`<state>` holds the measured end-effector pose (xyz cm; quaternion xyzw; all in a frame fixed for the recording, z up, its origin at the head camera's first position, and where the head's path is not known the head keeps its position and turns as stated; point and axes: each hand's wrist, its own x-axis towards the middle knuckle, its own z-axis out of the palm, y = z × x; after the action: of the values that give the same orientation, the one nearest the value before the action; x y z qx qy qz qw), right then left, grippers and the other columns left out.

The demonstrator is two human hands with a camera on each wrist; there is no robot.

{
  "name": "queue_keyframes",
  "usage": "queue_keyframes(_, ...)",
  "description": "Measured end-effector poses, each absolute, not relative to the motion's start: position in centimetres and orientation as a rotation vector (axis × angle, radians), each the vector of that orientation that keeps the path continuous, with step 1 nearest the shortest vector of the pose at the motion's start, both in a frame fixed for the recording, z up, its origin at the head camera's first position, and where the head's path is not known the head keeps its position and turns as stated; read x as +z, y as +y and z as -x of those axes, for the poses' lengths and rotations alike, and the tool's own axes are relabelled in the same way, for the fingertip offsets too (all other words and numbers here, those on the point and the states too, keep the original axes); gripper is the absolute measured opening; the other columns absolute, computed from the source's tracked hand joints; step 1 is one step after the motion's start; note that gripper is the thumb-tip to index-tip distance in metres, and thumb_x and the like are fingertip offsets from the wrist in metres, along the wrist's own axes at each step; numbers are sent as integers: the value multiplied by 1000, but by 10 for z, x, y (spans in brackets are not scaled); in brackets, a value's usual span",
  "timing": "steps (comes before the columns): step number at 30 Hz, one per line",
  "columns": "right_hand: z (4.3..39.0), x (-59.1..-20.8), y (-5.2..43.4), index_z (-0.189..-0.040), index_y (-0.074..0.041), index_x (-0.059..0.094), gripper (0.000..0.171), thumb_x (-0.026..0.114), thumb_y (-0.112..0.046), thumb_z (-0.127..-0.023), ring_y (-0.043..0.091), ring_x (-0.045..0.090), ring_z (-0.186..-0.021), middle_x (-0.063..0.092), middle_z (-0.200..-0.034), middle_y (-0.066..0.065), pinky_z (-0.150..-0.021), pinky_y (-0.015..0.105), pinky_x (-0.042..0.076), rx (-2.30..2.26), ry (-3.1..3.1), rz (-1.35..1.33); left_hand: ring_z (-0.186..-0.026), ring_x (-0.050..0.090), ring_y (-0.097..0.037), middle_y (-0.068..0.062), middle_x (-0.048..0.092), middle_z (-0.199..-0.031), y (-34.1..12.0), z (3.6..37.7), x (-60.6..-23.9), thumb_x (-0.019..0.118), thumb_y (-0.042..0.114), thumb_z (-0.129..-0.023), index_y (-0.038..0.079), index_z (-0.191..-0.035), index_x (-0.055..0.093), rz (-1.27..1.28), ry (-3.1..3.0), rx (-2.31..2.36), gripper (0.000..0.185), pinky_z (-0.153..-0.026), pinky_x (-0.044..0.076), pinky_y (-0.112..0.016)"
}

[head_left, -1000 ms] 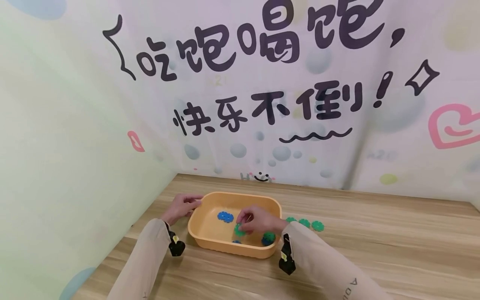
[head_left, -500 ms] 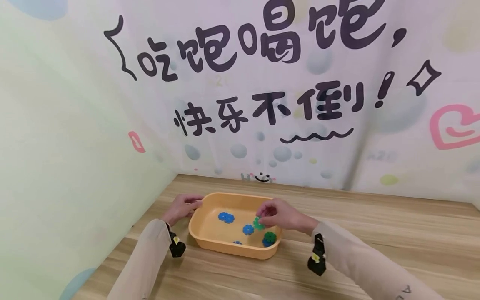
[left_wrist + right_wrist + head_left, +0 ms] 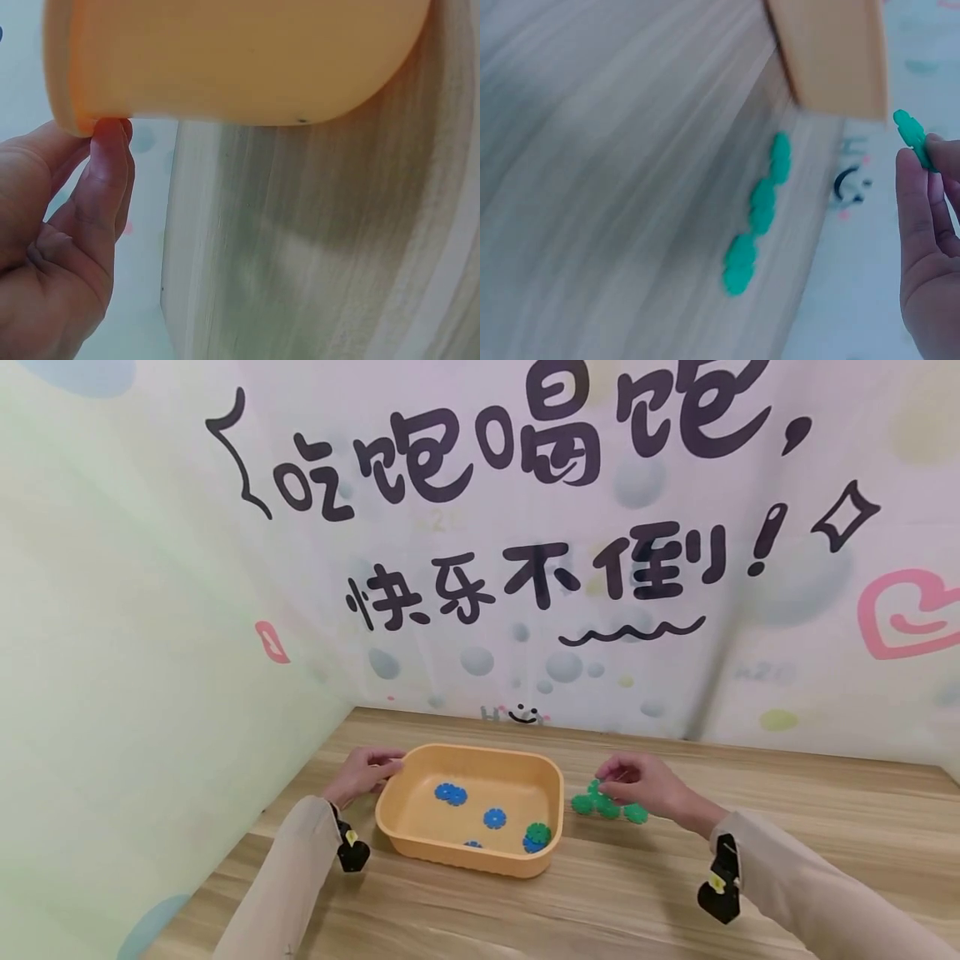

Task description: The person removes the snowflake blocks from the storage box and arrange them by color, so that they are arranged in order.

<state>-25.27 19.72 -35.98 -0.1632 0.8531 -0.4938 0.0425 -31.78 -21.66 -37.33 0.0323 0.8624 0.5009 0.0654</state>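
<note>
My left hand (image 3: 362, 777) grips the left rim of an orange plastic tub (image 3: 465, 857); in the left wrist view its fingertips pinch the rim from beneath. My right hand (image 3: 651, 787) pinches a green snowflake disc (image 3: 912, 133) between thumb and fingers, out past the tub's right side. Beneath that disc, several green snowflake discs (image 3: 635, 813) lie in a row on the table. Inside the tub are two overlapping blue discs (image 3: 451, 793), a lone blue disc (image 3: 495, 818), another blue disc (image 3: 472, 844) half hidden by the front wall, and a green disc (image 3: 537, 832) over a blue one.
The wooden table (image 3: 480, 910) runs back to a printed backdrop (image 3: 465, 668) with black lettering. A pale wall (image 3: 150, 652) borders the table's left side. Both wrists carry a black strapped device.
My right hand has lifted the green disc out of the tub and carried it right, over the row of green discs. The blue disc under it now shows. My left hand stays at the rim.
</note>
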Motion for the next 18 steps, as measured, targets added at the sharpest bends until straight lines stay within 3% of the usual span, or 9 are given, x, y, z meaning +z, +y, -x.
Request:
queue_keyframes(8,256,-383,236,-92,7,59,18,63,-7,-81,20,57,-71,58,-79,10,-62,30,52,-1523,2662,481,-76,58,-16,-13,58,-100,-214,321,-371,57,16,-87,-1,-118,55,-73,2598,1518,36,-66,52,-30)
queue_keyframes(18,254,-400,265,-90,9,60,17,63,-4,-80,17,56,-69,58,-79,9,-59,29,52,-1462,2741,351,-76,58,-16,-14,58,-100,-217,316,-371,58,15,-86,-2,-117,55,-59,2572,1543,36,-66,52,-30)
